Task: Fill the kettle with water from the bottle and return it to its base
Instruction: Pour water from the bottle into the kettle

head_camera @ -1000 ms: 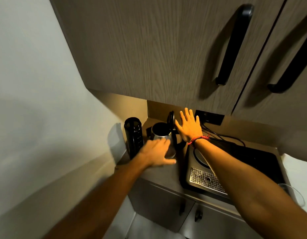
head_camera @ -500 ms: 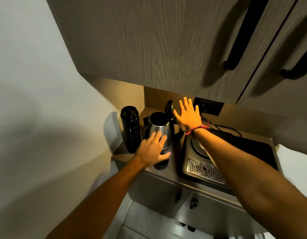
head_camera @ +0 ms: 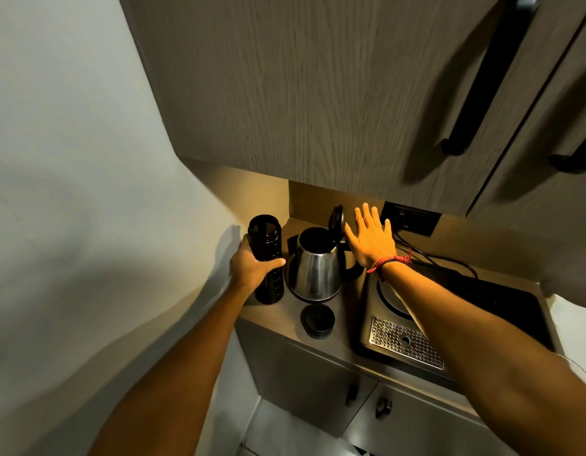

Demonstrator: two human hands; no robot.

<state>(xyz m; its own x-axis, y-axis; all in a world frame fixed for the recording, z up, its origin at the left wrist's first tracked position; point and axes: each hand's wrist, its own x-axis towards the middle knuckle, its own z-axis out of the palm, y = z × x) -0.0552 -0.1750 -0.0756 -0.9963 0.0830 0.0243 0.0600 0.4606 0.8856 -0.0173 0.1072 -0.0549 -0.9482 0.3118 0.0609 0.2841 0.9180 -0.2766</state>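
A steel kettle (head_camera: pixel 316 271) stands on the counter with its black lid (head_camera: pixel 337 220) flipped up and its mouth uncovered. Just left of it stands a tall black bottle (head_camera: pixel 266 245) with no cap on; my left hand (head_camera: pixel 252 268) is wrapped around its lower half. A round black cap (head_camera: pixel 318 319) lies on the counter in front of the kettle. My right hand (head_camera: pixel 372 240) is flat with fingers spread, right beside the raised lid and above the kettle's handle. Whether a base sits under the kettle is hidden.
A dark tray unit with a round plate (head_camera: pixel 392 299) and a perforated drip grate (head_camera: pixel 405 345) sits right of the kettle. A wall socket (head_camera: pixel 411 218) with black cables is behind. Wooden upper cabinets (head_camera: pixel 318 93) hang low overhead. The wall (head_camera: pixel 87 159) closes the left side.
My left hand moved from in front of the kettle to the left and closed around the black bottle. The cap it covered now shows on the counter. My right hand stayed by the lid.
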